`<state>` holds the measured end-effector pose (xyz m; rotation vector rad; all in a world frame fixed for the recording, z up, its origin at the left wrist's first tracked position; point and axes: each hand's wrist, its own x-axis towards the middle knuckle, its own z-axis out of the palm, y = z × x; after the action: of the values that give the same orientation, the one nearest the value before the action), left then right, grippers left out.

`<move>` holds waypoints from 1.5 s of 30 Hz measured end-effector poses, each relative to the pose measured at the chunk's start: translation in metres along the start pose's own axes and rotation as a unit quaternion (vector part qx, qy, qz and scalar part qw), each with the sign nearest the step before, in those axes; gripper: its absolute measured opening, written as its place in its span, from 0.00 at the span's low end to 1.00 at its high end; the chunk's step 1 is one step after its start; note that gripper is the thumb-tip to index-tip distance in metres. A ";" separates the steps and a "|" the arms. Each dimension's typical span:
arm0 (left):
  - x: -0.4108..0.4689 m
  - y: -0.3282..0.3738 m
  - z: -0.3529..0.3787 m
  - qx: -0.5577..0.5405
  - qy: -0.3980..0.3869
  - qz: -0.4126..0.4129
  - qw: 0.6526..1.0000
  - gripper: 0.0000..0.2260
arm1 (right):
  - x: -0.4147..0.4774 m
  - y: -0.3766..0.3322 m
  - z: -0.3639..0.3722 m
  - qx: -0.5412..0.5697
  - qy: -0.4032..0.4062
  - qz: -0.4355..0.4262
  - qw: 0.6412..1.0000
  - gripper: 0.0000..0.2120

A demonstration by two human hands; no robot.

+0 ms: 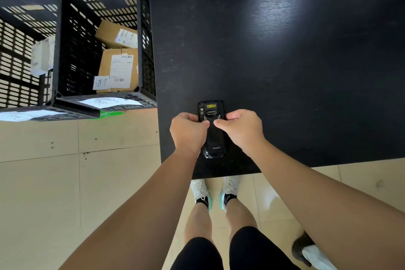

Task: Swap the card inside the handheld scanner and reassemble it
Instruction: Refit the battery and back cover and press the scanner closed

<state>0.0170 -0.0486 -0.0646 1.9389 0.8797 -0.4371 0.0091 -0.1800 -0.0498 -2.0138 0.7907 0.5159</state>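
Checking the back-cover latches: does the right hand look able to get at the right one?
Probably yes: the right hand grips the scanner beside the right latch, which shows uncovered.

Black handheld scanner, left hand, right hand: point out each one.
Black handheld scanner (213,138), head view, on its back cover above the logo.
Left hand (189,135), head view, on the back of the hand.
Right hand (243,128), head view, on the knuckles.
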 end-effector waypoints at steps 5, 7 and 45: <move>0.005 -0.004 -0.008 -0.005 -0.051 0.008 0.999 0.11 | -0.003 -0.002 0.001 0.004 -0.010 0.005 1.000 0.17; 0.009 -0.004 -0.015 0.025 -0.068 0.057 0.996 0.08 | -0.003 -0.002 0.000 0.006 -0.009 0.004 1.000 0.17; 0.058 0.026 -0.042 0.372 -0.309 0.489 0.726 0.09 | 0.003 0.010 0.011 0.020 0.016 0.002 1.000 0.24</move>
<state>0.0728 0.0027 -0.0632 2.3680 -0.9195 -0.7628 0.0036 -0.1754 -0.0638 -1.9888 0.8180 0.4663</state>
